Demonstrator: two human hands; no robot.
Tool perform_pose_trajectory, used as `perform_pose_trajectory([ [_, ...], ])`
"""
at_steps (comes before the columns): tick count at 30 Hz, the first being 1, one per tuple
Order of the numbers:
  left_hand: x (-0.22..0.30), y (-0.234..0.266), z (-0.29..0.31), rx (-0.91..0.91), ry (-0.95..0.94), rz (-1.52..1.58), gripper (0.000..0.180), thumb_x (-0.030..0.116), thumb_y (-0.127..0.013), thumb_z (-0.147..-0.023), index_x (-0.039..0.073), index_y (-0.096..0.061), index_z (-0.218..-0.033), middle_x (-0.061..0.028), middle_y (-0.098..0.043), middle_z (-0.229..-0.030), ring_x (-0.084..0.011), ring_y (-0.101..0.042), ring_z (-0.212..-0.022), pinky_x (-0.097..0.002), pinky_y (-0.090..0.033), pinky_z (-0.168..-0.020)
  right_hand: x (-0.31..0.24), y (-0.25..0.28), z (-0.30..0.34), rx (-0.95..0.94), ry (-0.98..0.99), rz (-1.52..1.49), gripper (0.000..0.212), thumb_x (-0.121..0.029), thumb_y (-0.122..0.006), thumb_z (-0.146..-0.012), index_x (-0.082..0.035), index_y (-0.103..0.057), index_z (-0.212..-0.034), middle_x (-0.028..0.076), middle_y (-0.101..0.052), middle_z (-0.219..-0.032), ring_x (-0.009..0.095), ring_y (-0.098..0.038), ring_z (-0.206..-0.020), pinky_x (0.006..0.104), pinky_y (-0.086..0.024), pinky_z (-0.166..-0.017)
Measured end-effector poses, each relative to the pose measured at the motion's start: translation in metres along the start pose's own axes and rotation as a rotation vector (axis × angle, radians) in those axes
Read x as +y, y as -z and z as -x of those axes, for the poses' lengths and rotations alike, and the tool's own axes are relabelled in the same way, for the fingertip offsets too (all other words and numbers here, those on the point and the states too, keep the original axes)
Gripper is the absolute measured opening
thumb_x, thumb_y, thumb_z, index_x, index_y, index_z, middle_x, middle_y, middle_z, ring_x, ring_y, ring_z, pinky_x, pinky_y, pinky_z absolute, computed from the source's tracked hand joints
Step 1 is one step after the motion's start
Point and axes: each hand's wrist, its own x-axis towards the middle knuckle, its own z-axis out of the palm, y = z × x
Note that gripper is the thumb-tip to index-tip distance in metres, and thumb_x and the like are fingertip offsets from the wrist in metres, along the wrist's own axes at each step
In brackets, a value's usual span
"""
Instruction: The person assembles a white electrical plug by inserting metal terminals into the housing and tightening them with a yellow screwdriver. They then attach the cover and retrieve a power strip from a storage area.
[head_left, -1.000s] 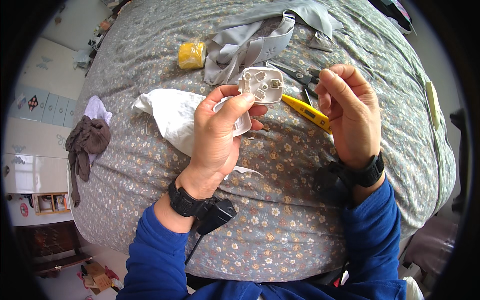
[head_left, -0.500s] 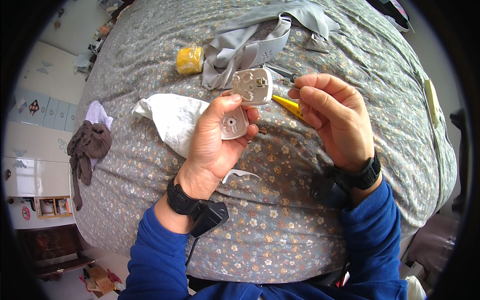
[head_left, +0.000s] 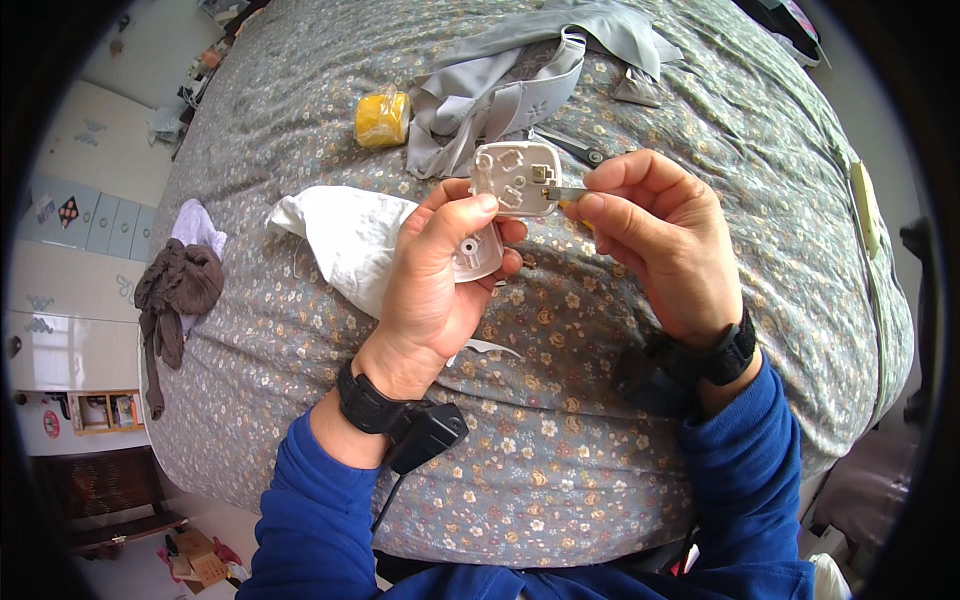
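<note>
My left hand (head_left: 432, 270) grips two white plastic housing halves with rounded corners. The upper half (head_left: 513, 172) shows its inner side, with moulded ribs and a small brass-coloured metal contact near its right edge. Below it, partly covered by my thumb and fingers, sits the lower half (head_left: 484, 258), which has a round hole. Between thumb and fingertips, my right hand (head_left: 672, 232) pinches a thin metal strip (head_left: 568, 194). The strip's left end overlaps the right edge of the upper half, just under the contact; whether it touches, I cannot tell.
Beyond my hands lie a folding knife (head_left: 572, 147), a yellow tape roll (head_left: 381, 119) and grey cloth (head_left: 490, 105). A white cloth (head_left: 335, 240) is left of my left hand. A curved white plastic piece (head_left: 490, 347) rests on the flowered bedspread (head_left: 560, 440). Something yellow shows behind my right fingers.
My right hand has moved left, bringing the metal strip to the upper housing half's edge. My left hand has shifted slightly right with the housing halves, and the upper one has turned a little.
</note>
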Motion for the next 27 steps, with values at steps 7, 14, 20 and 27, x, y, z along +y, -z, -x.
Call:
perform_pose_trajectory([
  [7,-0.003,-0.0026,0.0018,-0.009,-0.119,-0.101,0.025,0.014,-0.069,-0.086,0.005,-0.057,-0.106,-0.0084,-0.067,-0.097,-0.0157,-0.068,-0.084,-0.0266,-0.057,-0.065,0.0027,-0.0035,0.0004,-0.019,0.04,0.138,0.009,-0.006,-0.069,-0.088,-0.003,-0.064,-0.094,0.003,-0.07,-0.083,0.003,-0.057,-0.066,0.0161,-0.042,-0.055],
  [14,-0.0046,-0.0033,0.0021,-0.024,-0.172,-0.15,0.024,0.013,-0.068,-0.087,0.003,-0.058,-0.106,-0.0099,-0.068,-0.098,-0.0163,-0.069,-0.086,-0.0267,-0.057,-0.065,0.0031,-0.0054,0.0014,-0.005,-0.003,0.119,0.009,-0.002,-0.07,-0.086,0.0,-0.063,-0.09,0.001,-0.066,-0.079,0.005,-0.059,-0.067,0.0193,-0.05,-0.06],
  [20,-0.0053,-0.0028,0.0012,-0.022,-0.2,-0.183,0.023,0.013,-0.068,-0.086,0.003,-0.059,-0.105,-0.0096,-0.068,-0.097,-0.0153,-0.069,-0.083,-0.0263,-0.056,-0.065,0.0039,-0.0035,0.0005,-0.011,0.046,0.118,0.008,-0.006,-0.069,-0.088,-0.004,-0.064,-0.094,0.003,-0.07,-0.083,0.003,-0.055,-0.065,0.0156,-0.041,-0.056],
  [27,-0.0052,-0.0046,0.0019,-0.013,-0.214,-0.23,0.021,0.012,-0.068,-0.085,0.002,-0.06,-0.103,-0.0083,-0.068,-0.093,-0.0134,-0.068,-0.08,-0.0256,-0.055,-0.064,0.0004,0.001,-0.001,0.022,0.063,0.105,0.008,-0.005,-0.066,-0.09,-0.003,-0.063,-0.096,0.004,-0.069,-0.084,0.003,-0.053,-0.065,0.0146,-0.04,-0.055],
])
